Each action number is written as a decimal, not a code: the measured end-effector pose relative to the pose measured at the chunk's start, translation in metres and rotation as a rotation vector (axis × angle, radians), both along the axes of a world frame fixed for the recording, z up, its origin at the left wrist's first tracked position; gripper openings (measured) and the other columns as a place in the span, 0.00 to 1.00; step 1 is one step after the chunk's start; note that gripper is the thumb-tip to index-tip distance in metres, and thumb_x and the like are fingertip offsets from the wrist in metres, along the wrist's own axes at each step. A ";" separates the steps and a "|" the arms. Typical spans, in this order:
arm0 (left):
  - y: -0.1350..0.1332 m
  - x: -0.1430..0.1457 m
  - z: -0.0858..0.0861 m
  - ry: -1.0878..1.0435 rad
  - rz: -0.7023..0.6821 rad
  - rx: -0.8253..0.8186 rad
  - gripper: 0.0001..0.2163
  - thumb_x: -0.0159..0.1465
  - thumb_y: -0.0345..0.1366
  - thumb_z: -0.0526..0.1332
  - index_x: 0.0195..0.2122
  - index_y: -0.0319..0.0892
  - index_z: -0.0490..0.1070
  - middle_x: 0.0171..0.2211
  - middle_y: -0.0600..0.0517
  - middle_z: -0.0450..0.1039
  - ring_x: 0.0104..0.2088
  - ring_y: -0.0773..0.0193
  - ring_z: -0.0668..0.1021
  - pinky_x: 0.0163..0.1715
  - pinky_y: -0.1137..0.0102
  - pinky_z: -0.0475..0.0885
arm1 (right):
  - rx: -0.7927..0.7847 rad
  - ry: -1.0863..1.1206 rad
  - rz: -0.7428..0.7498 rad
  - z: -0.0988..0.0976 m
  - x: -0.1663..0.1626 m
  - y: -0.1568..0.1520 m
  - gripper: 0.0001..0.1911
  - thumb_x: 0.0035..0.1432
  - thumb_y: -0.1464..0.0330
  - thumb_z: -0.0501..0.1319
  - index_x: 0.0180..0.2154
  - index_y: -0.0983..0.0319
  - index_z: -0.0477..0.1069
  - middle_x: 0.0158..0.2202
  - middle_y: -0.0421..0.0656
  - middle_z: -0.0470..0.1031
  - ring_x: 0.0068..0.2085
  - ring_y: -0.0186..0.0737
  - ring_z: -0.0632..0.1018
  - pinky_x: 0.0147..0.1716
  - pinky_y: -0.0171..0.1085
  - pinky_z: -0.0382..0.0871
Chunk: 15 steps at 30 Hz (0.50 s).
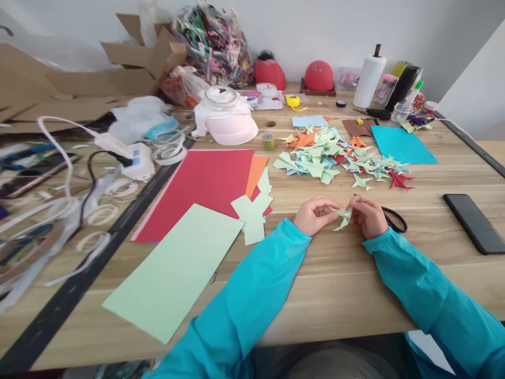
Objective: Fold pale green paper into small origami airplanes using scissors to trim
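Observation:
A small light-green folded paper piece (344,218) is pinched between my two hands just above the table. My left hand (316,215) grips its left end with thumb and fingertips. On its other side, my right hand (368,216) is closed on it too. Black scissors (395,220) lie by my right hand, their blades mostly hidden by it. Beyond my hands spreads a pile of folded paper shapes (321,152), mostly light green with some orange, blue and red. Left of my left hand lie light-green paper cutouts (252,213).
A light-green sheet (173,273) overlaps red sheets (201,184) on the left. A phone (475,223) lies at the right, and a blue sheet (404,145) at the back right. Cables and tape rolls (102,213) clutter the far left, near a cardboard box (98,81).

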<state>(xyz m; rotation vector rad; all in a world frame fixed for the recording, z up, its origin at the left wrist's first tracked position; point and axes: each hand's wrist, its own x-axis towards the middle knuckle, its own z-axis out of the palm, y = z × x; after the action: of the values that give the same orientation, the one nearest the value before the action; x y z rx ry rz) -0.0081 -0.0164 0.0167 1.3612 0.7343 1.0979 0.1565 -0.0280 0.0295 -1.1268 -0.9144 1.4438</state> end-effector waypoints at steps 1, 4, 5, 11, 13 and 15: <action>0.000 0.000 -0.001 0.009 0.007 0.030 0.16 0.45 0.43 0.70 0.30 0.37 0.75 0.31 0.51 0.68 0.26 0.72 0.71 0.28 0.73 0.68 | -0.002 -0.002 0.001 0.000 0.000 0.000 0.07 0.40 0.66 0.64 0.20 0.62 0.67 0.15 0.37 0.68 0.15 0.30 0.67 0.14 0.30 0.57; 0.000 0.000 -0.002 0.073 0.020 0.093 0.14 0.47 0.43 0.70 0.31 0.39 0.78 0.31 0.51 0.67 0.24 0.73 0.69 0.26 0.74 0.67 | 0.001 -0.017 0.000 0.000 0.001 0.000 0.07 0.40 0.66 0.63 0.20 0.62 0.67 0.16 0.37 0.68 0.16 0.30 0.67 0.14 0.30 0.57; 0.000 0.000 -0.002 0.098 0.027 0.109 0.13 0.48 0.42 0.69 0.31 0.39 0.78 0.30 0.51 0.68 0.24 0.73 0.69 0.25 0.74 0.67 | 0.004 -0.021 -0.001 -0.001 0.001 0.000 0.07 0.40 0.66 0.63 0.20 0.62 0.67 0.16 0.37 0.68 0.16 0.30 0.67 0.15 0.30 0.58; -0.002 0.000 -0.002 0.165 -0.001 0.094 0.15 0.50 0.43 0.67 0.35 0.39 0.78 0.29 0.48 0.72 0.23 0.70 0.71 0.24 0.74 0.67 | 0.018 -0.023 -0.007 0.000 0.000 0.000 0.07 0.40 0.66 0.63 0.19 0.61 0.67 0.15 0.37 0.66 0.16 0.31 0.66 0.14 0.31 0.57; -0.003 0.000 -0.002 0.190 -0.010 0.068 0.16 0.51 0.43 0.67 0.37 0.39 0.78 0.29 0.48 0.75 0.24 0.68 0.73 0.24 0.73 0.68 | 0.015 -0.026 -0.007 0.001 0.000 0.000 0.07 0.40 0.66 0.63 0.19 0.61 0.67 0.15 0.37 0.66 0.16 0.31 0.66 0.14 0.31 0.57; -0.004 0.001 -0.003 0.203 -0.010 0.035 0.16 0.51 0.43 0.67 0.37 0.38 0.78 0.28 0.48 0.76 0.24 0.67 0.74 0.24 0.73 0.69 | 0.014 -0.034 -0.007 0.001 0.000 -0.001 0.07 0.41 0.66 0.62 0.19 0.61 0.66 0.15 0.37 0.66 0.16 0.31 0.66 0.15 0.31 0.57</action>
<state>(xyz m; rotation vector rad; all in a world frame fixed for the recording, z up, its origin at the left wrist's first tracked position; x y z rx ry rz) -0.0068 -0.0203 0.0138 1.5196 0.8573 0.9777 0.1566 -0.0286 0.0306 -1.1464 -0.9419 1.4144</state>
